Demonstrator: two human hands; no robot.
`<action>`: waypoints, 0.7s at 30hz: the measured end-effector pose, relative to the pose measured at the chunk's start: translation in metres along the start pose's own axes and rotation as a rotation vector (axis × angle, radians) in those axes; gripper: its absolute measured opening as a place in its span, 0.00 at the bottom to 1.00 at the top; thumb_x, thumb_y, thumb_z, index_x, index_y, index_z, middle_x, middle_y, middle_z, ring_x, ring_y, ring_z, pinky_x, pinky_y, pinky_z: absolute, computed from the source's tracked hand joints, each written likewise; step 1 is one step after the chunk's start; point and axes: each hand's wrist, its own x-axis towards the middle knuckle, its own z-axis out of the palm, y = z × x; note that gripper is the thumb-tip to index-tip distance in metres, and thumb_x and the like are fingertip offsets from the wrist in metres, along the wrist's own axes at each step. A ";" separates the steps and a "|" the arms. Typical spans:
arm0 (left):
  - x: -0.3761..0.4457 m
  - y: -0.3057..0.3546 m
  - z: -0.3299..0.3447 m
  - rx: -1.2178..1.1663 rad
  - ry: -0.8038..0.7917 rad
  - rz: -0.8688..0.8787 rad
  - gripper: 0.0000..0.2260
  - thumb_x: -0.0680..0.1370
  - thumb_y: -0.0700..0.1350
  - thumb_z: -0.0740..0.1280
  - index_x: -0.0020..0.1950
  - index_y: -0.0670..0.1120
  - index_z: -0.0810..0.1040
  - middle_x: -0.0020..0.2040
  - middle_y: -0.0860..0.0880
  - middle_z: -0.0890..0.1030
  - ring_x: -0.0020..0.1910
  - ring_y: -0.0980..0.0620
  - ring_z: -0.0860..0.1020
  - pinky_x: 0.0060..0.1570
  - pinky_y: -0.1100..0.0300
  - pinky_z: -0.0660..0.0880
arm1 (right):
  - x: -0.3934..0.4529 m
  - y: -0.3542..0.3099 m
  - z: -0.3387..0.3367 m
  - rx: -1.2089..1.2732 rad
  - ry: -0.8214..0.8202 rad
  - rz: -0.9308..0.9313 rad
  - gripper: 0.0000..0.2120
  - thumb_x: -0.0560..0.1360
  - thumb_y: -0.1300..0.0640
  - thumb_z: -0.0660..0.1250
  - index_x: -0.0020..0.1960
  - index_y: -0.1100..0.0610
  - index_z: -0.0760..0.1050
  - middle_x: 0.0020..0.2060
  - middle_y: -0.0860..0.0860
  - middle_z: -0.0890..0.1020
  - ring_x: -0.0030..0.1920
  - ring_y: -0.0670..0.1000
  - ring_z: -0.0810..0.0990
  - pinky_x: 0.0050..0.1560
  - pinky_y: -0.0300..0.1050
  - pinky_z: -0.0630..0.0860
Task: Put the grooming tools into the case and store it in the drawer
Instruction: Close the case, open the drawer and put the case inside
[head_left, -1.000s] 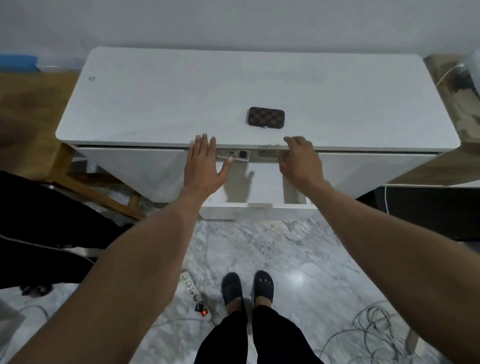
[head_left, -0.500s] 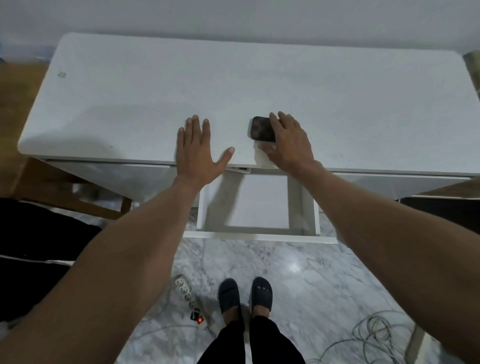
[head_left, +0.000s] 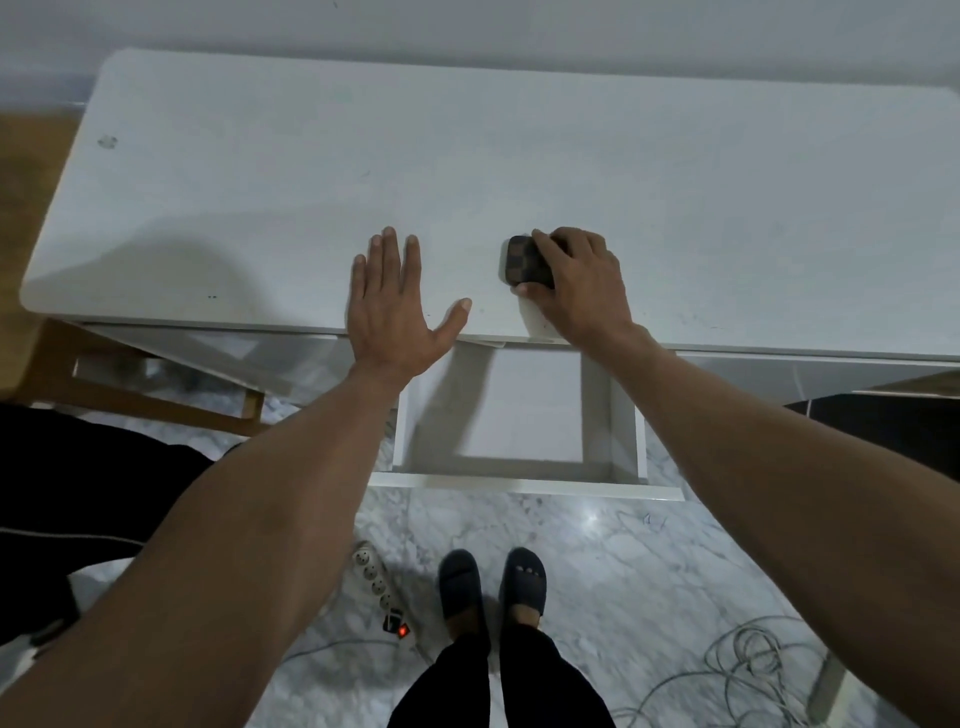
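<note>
**Case on bench, drawer open below**

Case (head_left: 527, 261): small, dark, checkered pattern, rounded corners. Lies on the bench (head_left: 260, 208) close to its front edge, directly behind the open drawer. Closed, as far as can be seen; its right part is covered by the hand.

Right hand (head_left: 582, 283): curled over the case, fingers across its far side, thumb pressed against its near edge. Gripping the case, which sits on the bench surface or just off it; contact underneath cannot be judged.

Left hand (head_left: 392, 306): to the left of the case, apart from it. Flat on the bench, palm down, fingers spread, thumb pointing toward the case. Holds nothing.

Drawer (head_left: 514, 415): white, pulled out from under the bench edge nearest the case. Inside looks bare; shadows of both arms fall across its floor.

Bench: white top, long, with a small mark at the far left corner.

Floor (head_left: 597, 561): grey marbled tile, below the drawer. On it, a power strip (head_left: 379, 582) with a lit red switch, lower left of the drawer; a loose coil of cable (head_left: 748, 670) lower right.

Feet: dark slippers (head_left: 491, 582), straight below the drawer.

Chair (head_left: 150, 384): wooden frame, under the bench's left end.
</note>
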 end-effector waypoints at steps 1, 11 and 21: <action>0.000 0.000 0.000 0.002 -0.002 0.000 0.43 0.80 0.71 0.52 0.84 0.41 0.58 0.83 0.36 0.58 0.84 0.38 0.57 0.82 0.42 0.53 | -0.002 0.000 -0.001 0.005 0.002 -0.006 0.31 0.73 0.43 0.70 0.71 0.55 0.69 0.64 0.56 0.74 0.65 0.61 0.70 0.61 0.58 0.70; -0.001 -0.001 -0.002 -0.022 -0.018 0.014 0.43 0.81 0.71 0.52 0.84 0.40 0.57 0.83 0.35 0.58 0.83 0.37 0.56 0.82 0.41 0.53 | -0.056 -0.013 -0.005 -0.008 0.084 -0.043 0.30 0.72 0.45 0.71 0.70 0.56 0.70 0.61 0.56 0.76 0.62 0.60 0.74 0.56 0.58 0.74; -0.004 -0.001 -0.004 -0.052 -0.067 0.011 0.46 0.80 0.72 0.47 0.83 0.36 0.54 0.84 0.36 0.54 0.85 0.39 0.52 0.83 0.43 0.49 | -0.135 -0.028 0.025 -0.020 0.049 -0.111 0.31 0.71 0.43 0.72 0.69 0.55 0.70 0.61 0.55 0.77 0.60 0.59 0.74 0.56 0.56 0.73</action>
